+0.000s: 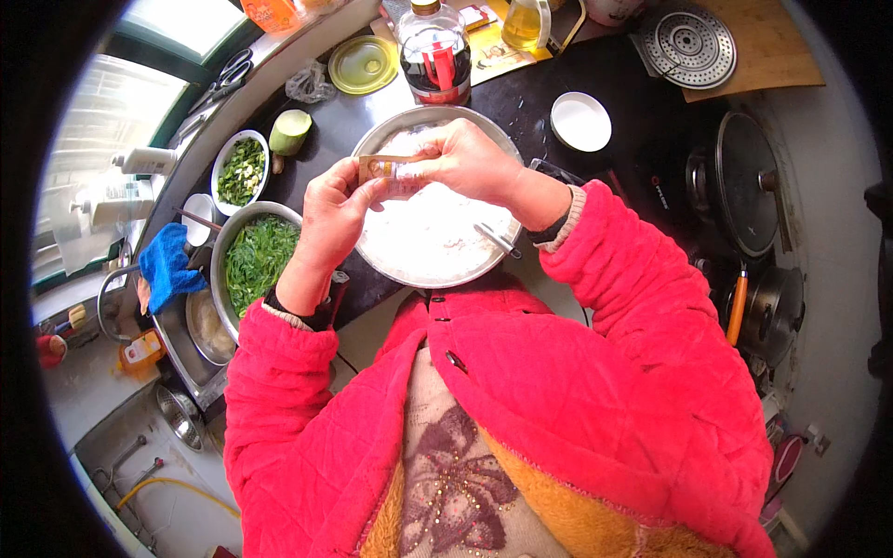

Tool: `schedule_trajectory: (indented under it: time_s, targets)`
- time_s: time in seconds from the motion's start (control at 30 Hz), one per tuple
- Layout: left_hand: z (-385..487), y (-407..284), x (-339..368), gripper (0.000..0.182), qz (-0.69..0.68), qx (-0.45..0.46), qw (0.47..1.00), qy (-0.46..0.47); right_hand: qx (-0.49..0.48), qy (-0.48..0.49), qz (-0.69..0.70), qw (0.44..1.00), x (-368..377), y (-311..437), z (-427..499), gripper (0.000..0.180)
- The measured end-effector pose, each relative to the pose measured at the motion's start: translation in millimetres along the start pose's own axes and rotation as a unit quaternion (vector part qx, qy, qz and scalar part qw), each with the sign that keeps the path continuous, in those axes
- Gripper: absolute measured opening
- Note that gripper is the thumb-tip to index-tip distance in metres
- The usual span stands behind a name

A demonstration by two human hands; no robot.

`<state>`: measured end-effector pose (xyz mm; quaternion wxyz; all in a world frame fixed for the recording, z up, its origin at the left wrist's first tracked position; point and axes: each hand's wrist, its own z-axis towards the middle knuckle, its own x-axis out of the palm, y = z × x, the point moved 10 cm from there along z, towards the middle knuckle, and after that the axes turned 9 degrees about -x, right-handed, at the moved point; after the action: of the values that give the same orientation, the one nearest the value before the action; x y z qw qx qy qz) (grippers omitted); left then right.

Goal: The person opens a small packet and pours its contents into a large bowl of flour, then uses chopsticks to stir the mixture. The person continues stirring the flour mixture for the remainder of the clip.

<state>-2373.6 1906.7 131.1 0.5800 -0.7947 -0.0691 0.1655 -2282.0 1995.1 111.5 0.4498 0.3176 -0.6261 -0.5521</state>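
A small printed packet (392, 174) is stretched between my two hands, above a wide metal basin. My left hand (336, 216) pinches its left end between thumb and fingers. At the other end, my right hand (471, 167) grips the packet's upper right part, with the fingertips partly hiding it. White flour (425, 227) fills much of the metal basin (391, 274), which sits at the counter's front edge. A metal-handled utensil (497, 240) leans in the flour, its handle over the basin's right rim. The packet bears writing.
Chopped greens fill a metal bowl (222, 307) on the left, near a white bowl (222, 202) of cut greens. A large bottle (432, 59) of dark liquid stands behind the basin. A white bowl (581, 122) and a lidded pan (746, 185) are to the right.
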Motion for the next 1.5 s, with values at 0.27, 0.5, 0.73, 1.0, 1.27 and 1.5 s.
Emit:
schedule_trajectory:
  time_s: [0.27,0.5,0.73,1.0,1.27,1.5]
  targets:
    - [4,1,3,0.021,-0.092,-0.015,0.996,0.015,-0.019,-0.054,-0.070,0.996,-15,11,-3,0.017]
    - [4,7,9,0.024,-0.097,-0.041,0.994,0.020,0.009,-0.043,-0.102,0.994,-20,16,-9,0.019]
    - [8,18,6,0.027,-0.081,-0.041,0.996,-0.001,0.006,-0.020,-0.075,0.997,-16,2,4,0.020]
    - [8,16,4,0.023,-0.030,-0.004,0.998,-0.058,-0.005,0.006,-0.122,0.992,-17,7,9,0.020]
    - [10,8,11,0.018,0.025,0.012,0.996,-0.079,0.009,0.016,-0.115,0.993,-22,6,6,0.019]
    - [9,0,15,0.019,0.117,0.042,0.988,-0.096,-0.022,-0.004,-0.098,0.995,-27,8,3,0.018]
